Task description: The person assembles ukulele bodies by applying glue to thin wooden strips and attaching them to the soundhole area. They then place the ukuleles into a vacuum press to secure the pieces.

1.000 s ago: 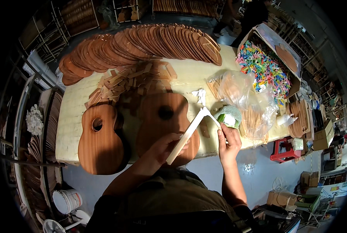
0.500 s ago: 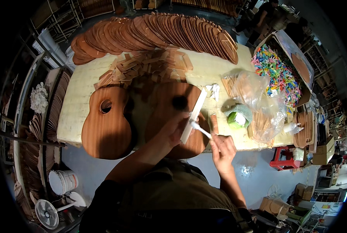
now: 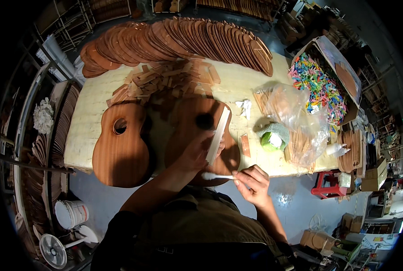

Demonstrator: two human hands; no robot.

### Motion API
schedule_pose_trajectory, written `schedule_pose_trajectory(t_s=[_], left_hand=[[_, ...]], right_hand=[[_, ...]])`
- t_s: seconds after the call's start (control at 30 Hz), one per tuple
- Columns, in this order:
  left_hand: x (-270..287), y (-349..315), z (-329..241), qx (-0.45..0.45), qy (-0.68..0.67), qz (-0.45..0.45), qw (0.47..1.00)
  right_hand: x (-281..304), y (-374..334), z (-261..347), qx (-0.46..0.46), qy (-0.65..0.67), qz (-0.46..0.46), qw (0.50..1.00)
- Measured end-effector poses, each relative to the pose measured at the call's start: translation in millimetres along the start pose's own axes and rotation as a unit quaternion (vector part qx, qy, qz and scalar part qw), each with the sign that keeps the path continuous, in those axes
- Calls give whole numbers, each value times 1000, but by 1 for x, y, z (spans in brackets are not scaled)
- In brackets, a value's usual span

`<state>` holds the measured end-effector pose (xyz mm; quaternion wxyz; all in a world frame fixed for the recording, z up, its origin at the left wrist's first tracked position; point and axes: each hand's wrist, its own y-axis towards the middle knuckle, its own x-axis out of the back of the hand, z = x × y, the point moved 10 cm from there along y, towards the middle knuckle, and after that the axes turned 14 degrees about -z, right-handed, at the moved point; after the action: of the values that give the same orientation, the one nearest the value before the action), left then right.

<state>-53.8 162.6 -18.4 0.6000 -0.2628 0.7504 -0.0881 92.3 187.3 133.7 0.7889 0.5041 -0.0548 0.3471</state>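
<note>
My left hand [image 3: 200, 152] is closed around a long pale wooden strip [image 3: 218, 133], tilted with its upper end leaning right. Lower down, my right hand [image 3: 254, 184] pinches a thin-handled brush [image 3: 217, 176] with a white tip. The tip points left, a little below the strip and apart from it. Beneath both hands lies a brown ukulele-shaped wooden body [image 3: 179, 119] with a dark round soundhole. A second such body [image 3: 120, 158] rests to its left. Right of the hands sits a green container [image 3: 272, 141] with white contents and a crusted, grey-green rim.
Thin wooden body plates [image 3: 165, 40] lie overlapped along the table's far side, behind a heap of wood pieces [image 3: 161, 81]. At right are plastic-bagged strips [image 3: 296, 135] and a box of coloured clips [image 3: 319, 88]. A red stool [image 3: 328, 185] stands by the table [image 3: 82, 122].
The brush has come off the pale strip and swung down toward me, its tip now pointing left. The strip stays in my left hand, shifted slightly left.
</note>
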Motion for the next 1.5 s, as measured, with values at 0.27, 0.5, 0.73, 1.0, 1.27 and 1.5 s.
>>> schedule_pose_trajectory(t_s=[0.27, 0.5, 0.73, 1.0, 1.27, 1.5], left_hand=[[-28, -26, 19, 51, 100, -13, 994], [13, -28, 17, 26, 190, -123, 974], [27, -43, -13, -95, 201, -96, 970], [19, -42, -25, -154, 259, -11, 953], [7, -47, -31, -258, 337, -45, 904], [34, -45, -53, -293, 296, -105, 903]], right_hand=[[16, -13, -98, -285, -37, -31, 957], [42, -99, -201, -516, 210, -366, 745], [26, -176, -231, -519, 166, -472, 693], [22, -97, -177, -454, -13, -344, 822], [-95, -34, -117, -485, 147, 81, 859], [-94, -4, -125, -396, 35, 65, 916]])
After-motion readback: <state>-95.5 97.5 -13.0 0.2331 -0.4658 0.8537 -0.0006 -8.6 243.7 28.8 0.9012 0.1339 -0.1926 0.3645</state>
